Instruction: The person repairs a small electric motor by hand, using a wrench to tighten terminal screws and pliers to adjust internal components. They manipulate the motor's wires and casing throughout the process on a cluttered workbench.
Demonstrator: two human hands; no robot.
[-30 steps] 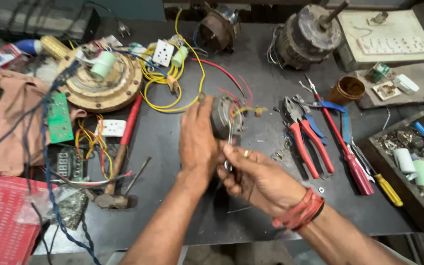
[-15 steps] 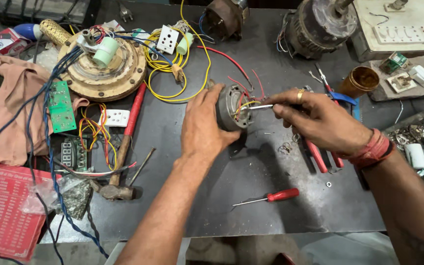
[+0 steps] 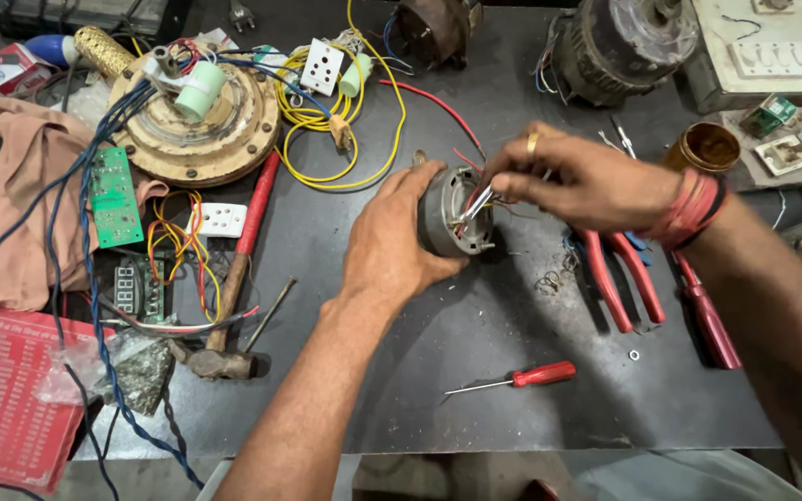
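- Left hand [image 3: 392, 246] fingers wrapped round the motor [image 3: 452, 211], mid-surface, open face turned right.
- Right hand [image 3: 582, 176] fingers pinched on its wires [image 3: 477, 199].
- I'd brace the motor firmly and tug gently; those thin leads look fragile.

Dark worn workbench [image 3: 475, 325] under even light, its pale front edge [image 3: 438, 468] along the bottom

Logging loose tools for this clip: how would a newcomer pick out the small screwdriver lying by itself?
Start at the dark metal workbench, at its near edge below the small grey motor held in the left hand. The small screwdriver lies there alone. Its short red handle and thin bare shaft set it apart from the red-handled pliers to its right.
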